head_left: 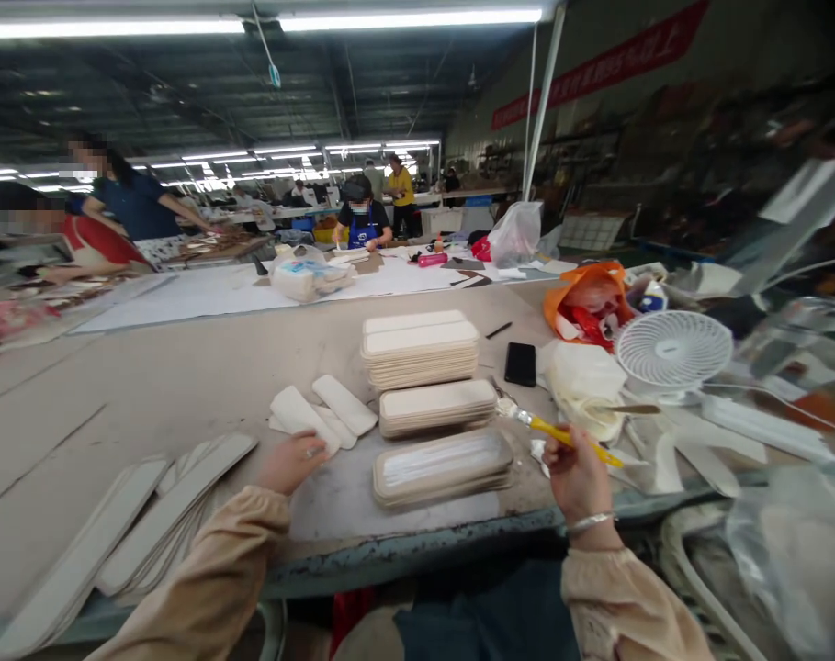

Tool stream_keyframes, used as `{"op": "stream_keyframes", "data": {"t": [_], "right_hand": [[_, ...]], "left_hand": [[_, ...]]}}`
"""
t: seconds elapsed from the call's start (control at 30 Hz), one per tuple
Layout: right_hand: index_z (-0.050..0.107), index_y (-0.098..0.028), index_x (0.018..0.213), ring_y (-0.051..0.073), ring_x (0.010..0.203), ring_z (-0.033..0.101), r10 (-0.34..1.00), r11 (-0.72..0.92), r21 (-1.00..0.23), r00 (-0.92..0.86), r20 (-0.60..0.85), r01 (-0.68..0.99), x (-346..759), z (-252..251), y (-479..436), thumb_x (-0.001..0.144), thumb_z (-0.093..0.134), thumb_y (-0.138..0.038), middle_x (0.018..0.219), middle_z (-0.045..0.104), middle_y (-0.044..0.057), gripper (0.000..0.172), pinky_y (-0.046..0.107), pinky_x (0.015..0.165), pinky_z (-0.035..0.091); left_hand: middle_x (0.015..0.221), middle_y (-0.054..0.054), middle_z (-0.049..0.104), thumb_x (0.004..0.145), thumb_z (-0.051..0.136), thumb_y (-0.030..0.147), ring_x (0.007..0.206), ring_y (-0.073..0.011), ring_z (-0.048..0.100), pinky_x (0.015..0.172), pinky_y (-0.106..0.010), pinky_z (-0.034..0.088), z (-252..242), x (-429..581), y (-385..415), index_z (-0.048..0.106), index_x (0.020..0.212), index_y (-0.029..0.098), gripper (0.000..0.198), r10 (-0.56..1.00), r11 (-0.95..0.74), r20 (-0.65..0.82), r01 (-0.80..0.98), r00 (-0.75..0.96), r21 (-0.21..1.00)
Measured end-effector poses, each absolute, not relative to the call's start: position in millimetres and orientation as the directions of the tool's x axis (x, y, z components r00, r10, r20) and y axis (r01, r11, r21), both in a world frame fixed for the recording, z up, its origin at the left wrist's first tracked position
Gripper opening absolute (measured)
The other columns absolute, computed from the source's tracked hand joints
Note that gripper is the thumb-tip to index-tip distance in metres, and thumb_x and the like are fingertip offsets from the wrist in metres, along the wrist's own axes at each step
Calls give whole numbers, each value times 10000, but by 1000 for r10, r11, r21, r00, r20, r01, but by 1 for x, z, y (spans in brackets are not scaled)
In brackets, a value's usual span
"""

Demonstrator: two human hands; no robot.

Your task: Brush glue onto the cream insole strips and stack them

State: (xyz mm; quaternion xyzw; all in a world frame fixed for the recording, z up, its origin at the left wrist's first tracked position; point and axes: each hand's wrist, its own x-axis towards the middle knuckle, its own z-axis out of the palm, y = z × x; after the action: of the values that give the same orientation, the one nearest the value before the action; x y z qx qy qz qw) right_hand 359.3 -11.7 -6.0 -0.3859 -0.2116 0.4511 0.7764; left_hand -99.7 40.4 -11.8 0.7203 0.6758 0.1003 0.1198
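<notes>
My right hand (581,473) grips the yellow handle of a paintbrush (545,427), its bristles pointing left, close to the stacks. My left hand (297,461) has its fingers closed at the near end of a white strip (299,415), with other white strips (344,404) beside it; its fingertips are partly hidden. Between my hands, the nearest stack of rounded oblong pieces (445,464) has a wet-looking white smear on top. Behind it stand a middle stack (437,404) and a taller far stack (421,344), both with pale tops.
Long grey-white strips (175,514) lie at the left. To the right are a black phone (520,364), a glue-crusted white tub (586,386) with a stick across it, a white fan (673,349) and an orange bag (586,303). A co-worker (363,216) sits across the table.
</notes>
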Motion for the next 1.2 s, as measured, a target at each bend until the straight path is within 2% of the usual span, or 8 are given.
{"op": "stream_keyframes", "data": {"t": [0.1,0.27,0.5,0.63,0.77,0.9,1.07,1.2], "right_hand": [[636,-180,777,83,492,456,868,285,-791,496,-26,-541,362,-10,-11,665,738,-389,536,532,-32,258,162,404,343],[641,-187,760,88,499,456,879,260,-800,476,-36,-540,364,-14,-9,663,738,-384,547,522,-31,240,180,404,334],[639,-188,752,88,504,450,873,260,-809,487,-36,-527,362,-13,-8,667,736,-382,546,517,-26,233,173,408,338],[641,-181,791,83,498,449,888,231,-809,457,-50,-540,360,-14,-9,672,747,-427,547,516,-24,293,154,409,359],[637,-184,806,85,496,454,885,216,-810,460,-74,-545,359,-18,-8,652,762,-452,559,532,-17,334,145,405,371],[637,-187,816,88,500,455,888,225,-805,456,-63,-549,360,-21,-8,658,759,-448,560,534,-16,329,147,414,380],[636,-193,806,89,490,449,889,212,-810,452,-72,-546,360,-20,-9,663,753,-440,556,523,-21,309,150,405,373],[639,-199,816,83,482,448,899,194,-813,431,-76,-548,362,-24,-9,676,741,-445,570,522,-21,301,150,408,376]], "left_hand": [[1301,-76,582,776,570,414,1093,-245,594,983,-335,429,-8,-92,36,692,991,215,318,998,-46,-18,958,53,282],[1315,-116,563,826,524,344,1124,-241,570,1002,-362,397,-6,-85,30,665,1046,153,324,997,-69,-10,962,74,263],[1309,-115,577,857,489,369,1202,-219,534,1037,-333,380,-9,-91,32,689,1040,182,329,992,-112,-29,959,123,261],[1288,-115,595,825,517,334,1149,-235,583,986,-353,443,-12,-96,34,709,994,207,286,991,-123,-11,959,130,255],[1289,-99,597,814,504,316,1132,-234,594,978,-352,450,-15,-94,36,704,987,220,282,993,-111,-5,959,116,260],[1283,-123,598,818,473,302,1092,-265,616,959,-376,459,-13,-91,37,710,976,197,304,994,-106,-16,971,112,213],[1257,-68,622,826,471,287,1040,-257,639,931,-394,471,-7,-89,36,708,923,255,258,989,-129,-42,972,140,198],[1149,-67,668,837,434,237,969,-236,654,892,-376,479,-1,-80,32,700,833,242,266,986,-154,-44,980,160,127]]}}
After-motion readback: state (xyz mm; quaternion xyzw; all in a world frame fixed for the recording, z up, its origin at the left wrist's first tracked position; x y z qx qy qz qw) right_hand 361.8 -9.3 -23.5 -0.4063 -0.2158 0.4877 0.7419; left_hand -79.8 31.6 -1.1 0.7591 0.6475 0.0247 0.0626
